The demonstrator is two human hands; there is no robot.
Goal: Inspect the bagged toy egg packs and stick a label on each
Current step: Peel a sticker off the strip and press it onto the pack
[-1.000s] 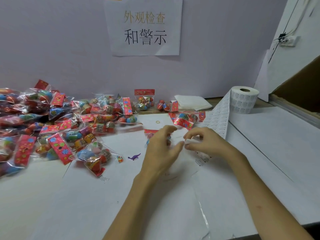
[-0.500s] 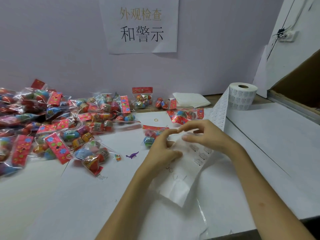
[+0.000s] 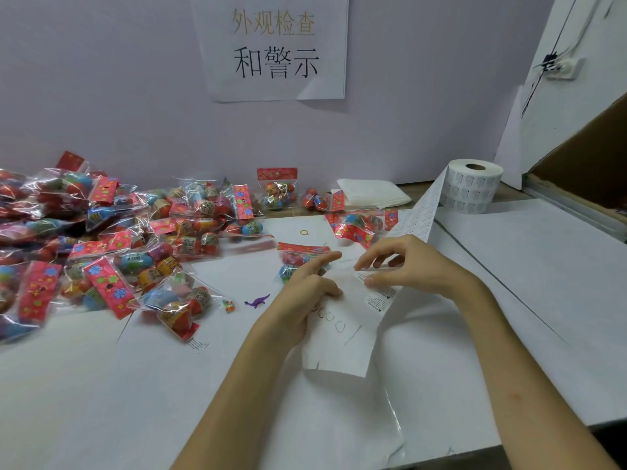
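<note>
I see the left hand (image 3: 298,296) holding the label strip (image 3: 342,340) and the right hand (image 3: 407,266) pinching one label (image 3: 362,276) on it. One egg pack (image 3: 293,261) lies on the table just behind the left fingers. The wall sign (image 3: 274,45) reads 外观检查和警示.

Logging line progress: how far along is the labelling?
Done: cannot tell, since any labels on the packs are too small to see. In hand: the left hand holds the strip fed from the roll, and the right hand pinches a label on it. One pack lies just behind the hands. Left: likely that pack and the pile at left.
</note>
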